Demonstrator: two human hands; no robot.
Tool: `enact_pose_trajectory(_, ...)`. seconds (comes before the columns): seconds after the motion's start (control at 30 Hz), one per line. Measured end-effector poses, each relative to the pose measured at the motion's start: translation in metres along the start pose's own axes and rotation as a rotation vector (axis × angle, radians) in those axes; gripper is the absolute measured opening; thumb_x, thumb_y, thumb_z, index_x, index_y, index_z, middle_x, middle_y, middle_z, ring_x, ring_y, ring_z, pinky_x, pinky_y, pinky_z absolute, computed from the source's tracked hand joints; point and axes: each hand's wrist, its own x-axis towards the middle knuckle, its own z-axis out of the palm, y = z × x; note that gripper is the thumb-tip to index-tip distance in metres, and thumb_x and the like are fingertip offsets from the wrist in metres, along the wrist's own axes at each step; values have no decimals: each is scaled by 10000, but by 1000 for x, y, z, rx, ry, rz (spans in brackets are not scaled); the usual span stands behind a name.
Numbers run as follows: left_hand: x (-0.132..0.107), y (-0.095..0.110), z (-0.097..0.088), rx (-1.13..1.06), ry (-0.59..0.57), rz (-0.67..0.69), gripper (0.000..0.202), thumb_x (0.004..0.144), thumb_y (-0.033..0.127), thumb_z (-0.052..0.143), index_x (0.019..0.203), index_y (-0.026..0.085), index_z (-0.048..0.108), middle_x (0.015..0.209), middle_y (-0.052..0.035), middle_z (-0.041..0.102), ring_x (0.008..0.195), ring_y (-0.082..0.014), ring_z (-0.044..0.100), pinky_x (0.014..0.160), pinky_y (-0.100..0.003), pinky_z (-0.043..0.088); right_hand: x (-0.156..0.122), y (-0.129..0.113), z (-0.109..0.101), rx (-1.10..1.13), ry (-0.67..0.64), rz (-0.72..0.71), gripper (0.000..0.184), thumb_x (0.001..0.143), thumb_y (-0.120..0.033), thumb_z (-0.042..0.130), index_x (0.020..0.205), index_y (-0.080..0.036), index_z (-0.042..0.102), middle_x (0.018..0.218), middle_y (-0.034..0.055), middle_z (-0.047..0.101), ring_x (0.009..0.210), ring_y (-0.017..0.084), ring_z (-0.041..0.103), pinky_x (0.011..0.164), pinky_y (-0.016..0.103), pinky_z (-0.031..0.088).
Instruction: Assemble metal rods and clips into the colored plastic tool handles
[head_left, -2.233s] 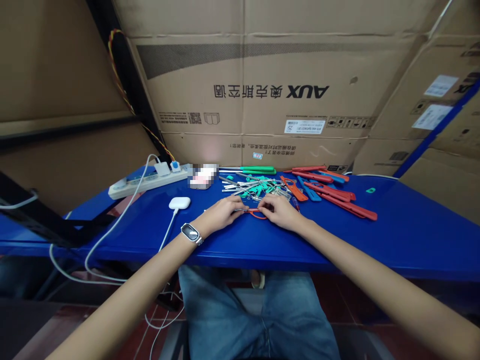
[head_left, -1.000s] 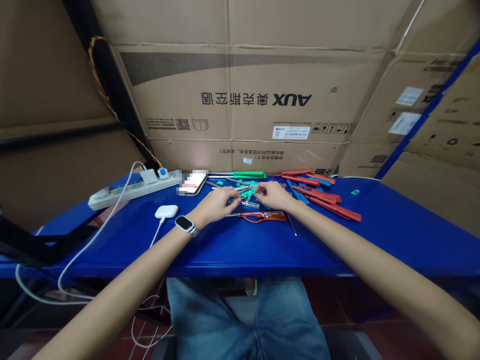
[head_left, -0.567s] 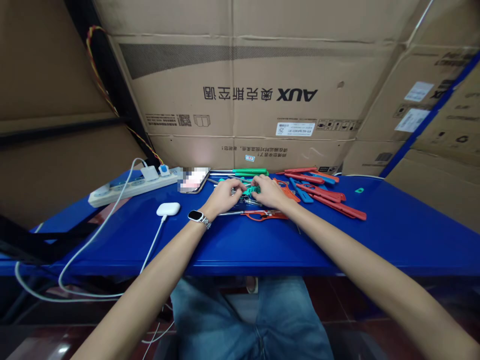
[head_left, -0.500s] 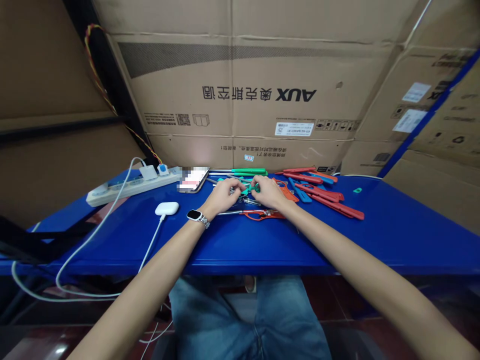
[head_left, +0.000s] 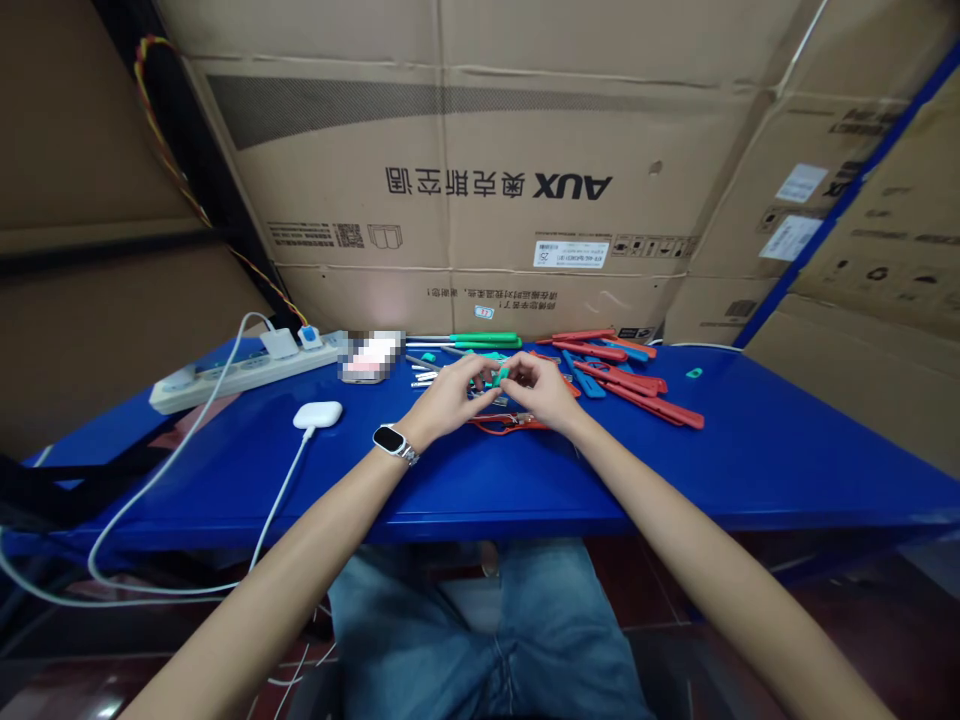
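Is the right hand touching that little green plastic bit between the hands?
Touching: the head view shows the right hand pinching the small green plastic piece at its fingertips.

There are one left hand (head_left: 450, 395), one right hand (head_left: 547, 393), one wristband (head_left: 391, 439), one power strip (head_left: 240, 378), one white case (head_left: 318, 414), one phone (head_left: 371, 362), two green handles (head_left: 487, 338), two blue pieces (head_left: 584, 376) and, with fingers and overlaps hiding some, at least five red pieces (head_left: 675, 411) and three small green pieces (head_left: 694, 373).

On the blue table (head_left: 712, 470) lie a power strip (head_left: 232, 385), a phone (head_left: 366, 379), a white case (head_left: 318, 414), metal rods (head_left: 424, 377), green handles (head_left: 487, 341), an orange part (head_left: 499, 431), red handles (head_left: 667, 411), blue handles (head_left: 590, 382) and, rightmost, a green clip (head_left: 694, 373).
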Motion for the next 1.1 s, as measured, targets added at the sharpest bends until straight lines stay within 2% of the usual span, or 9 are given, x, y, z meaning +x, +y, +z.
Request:
enact_pose_trajectory(0.17,-1,1,-1,-43,-72,-34,223,908,279,586,1101,170,612,791,-8,666,706,-152,626,671,-264,484,-8,-2,7,-1,17,17,244,807,-409,637,795,-168,681,772,26,692,676,146,594,639,272,465)
enact_pose_trajectory(0.27,-1,1,-3,-68,-133,-45,184,908,273,570,1056,171,610,739,5,661,662,-143,626,637,-248,476,-16,-7,5,-103,0,13,282,865,-412,599,875,-164,732,831,42,722,654,144,592,625,277,465)
enact_pose_trajectory(0.37,-1,1,-6,-69,-134,-64,156,910,310,575,970,170,609,731,1,668,658,-143,625,630,-245,475,-35,-14,-7,-272,-17,-48,269,914,-343,566,1053,-182,730,982,69,740,750,168,636,692,304,500)
enact_pose_trajectory(0.47,-1,1,-7,-62,-115,-88,179,905,352,586,924,175,605,714,6,659,651,-146,619,633,-251,479,-59,-22,-23,-577,-107,-224,236,929,-257,551,1084,-208,722,1052,90,718,997,228,637,896,382,487)
enact_pose_trajectory(0.63,-1,3,-5,-56,-107,-89,180,890,360,591,879,180,598,735,1,660,670,-149,622,649,-260,481,-82,-25,-35,-889,-229,-262,306,953,-280,526,1195,-210,699,1107,116,690,1004,251,618,865,410,454)
enact_pose_trajectory(0.83,-3,3,-6,-24,-126,-122,119,801,289,622,801,179,576,699,4,636,634,-141,587,598,-251,442,-79,-22,-28,-934,-297,-244,303,963,-261,506,1189,-197,697,1096,117,705,1005,246,627,856,406,424)
enact_pose_trajectory(1.1,-3,5,-7,-33,-102,-139,84,740,218,594,803,184,551,671,28,590,615,-132,550,585,-244,416,-75,-19,-28,-827,-246,-240,245,930,-215,535,1082,-199,727,1006,103,648,950,232,594,856,398,461)
